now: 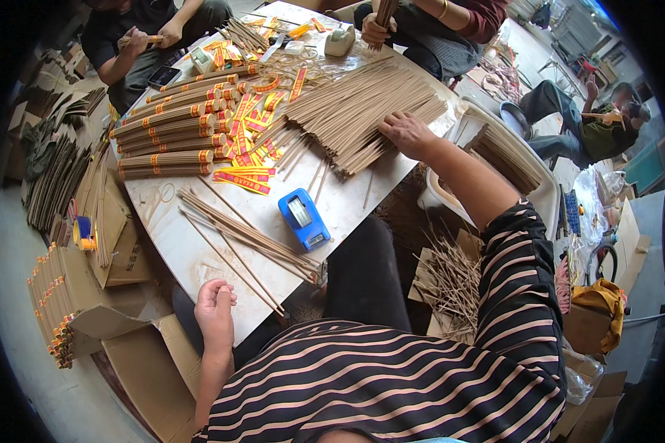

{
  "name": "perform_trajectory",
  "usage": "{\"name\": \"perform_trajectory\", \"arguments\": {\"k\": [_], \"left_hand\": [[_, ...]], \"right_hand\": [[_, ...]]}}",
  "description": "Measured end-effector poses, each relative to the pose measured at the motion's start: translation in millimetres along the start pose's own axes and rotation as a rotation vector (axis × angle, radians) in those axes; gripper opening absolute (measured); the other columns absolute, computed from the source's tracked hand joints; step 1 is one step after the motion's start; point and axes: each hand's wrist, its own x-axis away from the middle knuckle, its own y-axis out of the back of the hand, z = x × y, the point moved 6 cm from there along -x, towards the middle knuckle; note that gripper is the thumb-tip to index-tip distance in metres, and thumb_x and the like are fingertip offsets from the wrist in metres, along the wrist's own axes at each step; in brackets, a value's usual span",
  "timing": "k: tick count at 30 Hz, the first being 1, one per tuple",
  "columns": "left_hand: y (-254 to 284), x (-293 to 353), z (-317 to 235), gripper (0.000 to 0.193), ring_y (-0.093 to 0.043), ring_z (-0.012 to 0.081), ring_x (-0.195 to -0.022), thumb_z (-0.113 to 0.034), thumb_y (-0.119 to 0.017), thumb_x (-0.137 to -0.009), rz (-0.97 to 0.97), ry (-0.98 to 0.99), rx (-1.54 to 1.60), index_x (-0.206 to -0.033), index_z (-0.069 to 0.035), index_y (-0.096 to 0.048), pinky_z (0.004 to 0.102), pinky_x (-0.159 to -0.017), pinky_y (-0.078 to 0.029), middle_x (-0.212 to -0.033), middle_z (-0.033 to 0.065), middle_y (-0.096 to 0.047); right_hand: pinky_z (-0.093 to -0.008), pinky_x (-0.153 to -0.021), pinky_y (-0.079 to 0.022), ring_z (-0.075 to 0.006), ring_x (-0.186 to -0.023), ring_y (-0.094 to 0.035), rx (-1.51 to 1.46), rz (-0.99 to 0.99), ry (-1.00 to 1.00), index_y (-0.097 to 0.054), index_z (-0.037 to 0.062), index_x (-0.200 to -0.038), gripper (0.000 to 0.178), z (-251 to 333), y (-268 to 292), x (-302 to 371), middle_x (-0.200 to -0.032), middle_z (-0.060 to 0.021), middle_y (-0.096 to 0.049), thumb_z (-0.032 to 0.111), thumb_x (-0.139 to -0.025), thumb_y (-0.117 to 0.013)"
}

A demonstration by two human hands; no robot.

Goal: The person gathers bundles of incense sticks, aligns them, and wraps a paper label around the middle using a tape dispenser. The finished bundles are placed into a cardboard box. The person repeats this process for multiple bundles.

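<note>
My right hand [408, 134] reaches across the table onto a broad pile of thin brown incense sticks [347, 103]. Its fingers are bent and slightly apart on top of the sticks; I see none gripped in it. Near the table's front left edge, my left hand [216, 310] is raised with its fingers curled in and nothing showing in them. Some loose incense sticks [255, 236] lie just beyond it, beside a blue tape dispenser [303, 219]. To the left are stacked bundles of incense [166, 129] wrapped in red and yellow bands, with loose paper labels [244, 177] next to them.
Two people sit across the table [199, 273], each with sticks in hand; another person sits far right. A white tub [550, 199] with sticks stands right of the table. Broken sticks [451, 284] lie below. An open cardboard box [151, 362] and more bundles [50, 310] are at left.
</note>
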Motion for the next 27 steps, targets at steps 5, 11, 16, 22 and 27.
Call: {"name": "perform_trajectory", "arguments": {"k": [5, 11, 16, 22, 27], "left_hand": [[-3.1, 0.8, 2.6, 0.012, -0.054, 0.0099, -0.065, -0.006, -0.052, -0.086, 0.003, 0.024, 0.005, -0.095, 0.002, -0.054, 0.0216, -0.060, -0.044, -0.080, 0.0073, -0.059], [-2.8, 2.8, 3.5, 0.011, -0.054, 0.0099, -0.065, -0.006, -0.051, -0.086, -0.001, 0.045, -0.023, -0.094, 0.001, -0.054, 0.0215, -0.060, -0.044, -0.080, 0.0069, -0.058], [-0.6, 4.4, 4.5, 0.011, -0.053, 0.0097, -0.065, -0.006, -0.051, -0.086, -0.002, 0.047, -0.029, -0.094, 0.002, -0.054, 0.0213, -0.059, -0.044, -0.080, 0.0068, -0.058], [2.2, 3.5, 12.1, 0.015, -0.053, 0.0090, -0.067, -0.008, -0.050, -0.086, 0.021, 0.069, -0.068, -0.097, 0.003, -0.054, 0.0213, -0.061, -0.044, -0.082, 0.0067, -0.058], [5.4, 4.5, 14.5, 0.015, -0.053, 0.0099, -0.067, -0.008, -0.050, -0.085, -0.007, 0.075, -0.095, -0.095, 0.003, -0.054, 0.0219, -0.061, -0.045, -0.081, 0.0062, -0.057]], "right_hand": [[-0.0347, -0.083, -0.041, -0.0249, -0.095, -0.052, -0.048, -0.085, 0.006, -0.050, 0.0084, -0.099, 0.019, -6.9, -8.9, 2.8, -0.094, -0.0087, -0.054, 0.011, -0.080, -0.046], [-0.0349, -0.081, -0.041, -0.0265, -0.089, -0.054, -0.040, -0.158, 0.078, -0.050, 0.0080, -0.095, 0.017, -6.2, -4.7, 5.8, -0.088, -0.0087, -0.054, 0.011, -0.079, -0.045], [-0.0347, -0.080, -0.041, -0.0261, -0.090, -0.052, -0.019, -0.163, 0.029, -0.051, 0.0077, -0.094, 0.017, -7.5, -13.5, 9.3, -0.088, -0.0089, -0.053, 0.013, -0.079, -0.045], [-0.0353, -0.082, -0.041, -0.0246, -0.094, -0.052, -0.040, -0.106, 0.032, -0.052, 0.0082, -0.095, 0.017, -7.1, -15.5, 11.7, -0.092, -0.0083, -0.054, 0.012, -0.079, -0.046], [-0.0361, -0.086, -0.040, -0.0255, -0.099, -0.050, -0.037, -0.018, -0.019, -0.053, 0.0079, -0.097, 0.019, -10.5, -20.4, 6.9, -0.096, -0.0084, -0.054, 0.013, -0.080, -0.048]]}}
